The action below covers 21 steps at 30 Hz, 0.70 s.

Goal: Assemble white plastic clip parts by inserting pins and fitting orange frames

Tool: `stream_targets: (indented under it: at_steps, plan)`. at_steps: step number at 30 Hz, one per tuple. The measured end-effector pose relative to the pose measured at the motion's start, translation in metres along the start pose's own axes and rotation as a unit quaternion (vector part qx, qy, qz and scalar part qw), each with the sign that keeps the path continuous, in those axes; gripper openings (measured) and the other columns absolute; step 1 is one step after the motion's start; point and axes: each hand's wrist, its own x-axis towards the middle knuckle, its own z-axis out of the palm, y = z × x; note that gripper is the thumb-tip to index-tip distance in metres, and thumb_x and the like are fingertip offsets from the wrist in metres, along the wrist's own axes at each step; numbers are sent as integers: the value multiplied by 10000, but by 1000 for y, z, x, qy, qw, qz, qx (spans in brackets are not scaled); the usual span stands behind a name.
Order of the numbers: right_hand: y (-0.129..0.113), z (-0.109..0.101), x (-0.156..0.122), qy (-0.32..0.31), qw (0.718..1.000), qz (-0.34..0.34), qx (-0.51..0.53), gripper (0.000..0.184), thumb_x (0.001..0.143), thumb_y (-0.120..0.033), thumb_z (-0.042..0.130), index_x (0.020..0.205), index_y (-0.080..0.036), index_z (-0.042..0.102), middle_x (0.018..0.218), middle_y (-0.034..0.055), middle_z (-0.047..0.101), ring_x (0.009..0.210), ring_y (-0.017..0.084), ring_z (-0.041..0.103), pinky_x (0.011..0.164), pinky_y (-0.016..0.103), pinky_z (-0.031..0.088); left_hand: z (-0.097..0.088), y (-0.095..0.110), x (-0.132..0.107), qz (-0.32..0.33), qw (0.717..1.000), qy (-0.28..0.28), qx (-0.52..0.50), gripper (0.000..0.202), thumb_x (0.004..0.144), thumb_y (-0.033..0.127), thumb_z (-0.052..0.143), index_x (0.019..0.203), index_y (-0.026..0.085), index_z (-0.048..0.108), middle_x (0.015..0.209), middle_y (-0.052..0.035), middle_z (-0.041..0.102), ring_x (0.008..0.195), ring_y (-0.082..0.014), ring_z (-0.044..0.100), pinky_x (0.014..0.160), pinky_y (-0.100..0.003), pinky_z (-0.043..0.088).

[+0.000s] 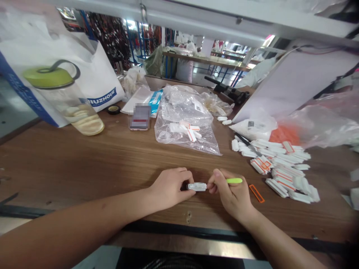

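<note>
My left hand [171, 186] is closed around one end of a small white plastic connector [197, 186], holding it just above the wooden table [84, 164]. My right hand [232, 192] is closed in a pinch on a thin tool with a green handle [234, 181], whose tip meets the connector's right end. A loose orange rectangular clip [256, 193] lies on the table right of my right hand.
A heap of white and orange connectors [277, 164] lies at the right. Clear plastic bags [186, 119] with parts sit in the middle, a phone [140, 117] and a green-lidded jar [67, 99] at the left, and a white bag behind.
</note>
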Motion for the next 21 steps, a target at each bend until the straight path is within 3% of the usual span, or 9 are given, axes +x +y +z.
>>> stream_targets:
  at_steps: [3,17,21]
  plan:
    - [1,-1,0,15,1000,-2,17,433,995,-359,466,642,-167,627,564,2,619,472,96,586,510,212,460,-1,1,0,-2,1000,1,-3,89,770,234,711,796,194,635,696,37,533,638,-122,492,593,-248,341]
    - [0,2,0,-26,999,26,10,453,998,-399,448,640,-172,609,555,6,604,482,106,578,497,212,463,0,-2,0,6,1000,1,5,78,792,250,687,816,199,633,719,35,545,649,-122,509,604,-249,360]
    - [0,0,0,4,999,31,29,473,992,-423,455,628,-167,616,554,18,620,461,109,581,474,215,461,0,-1,0,2,1000,0,-1,74,790,252,690,815,202,640,722,31,550,650,-126,510,602,-251,362]
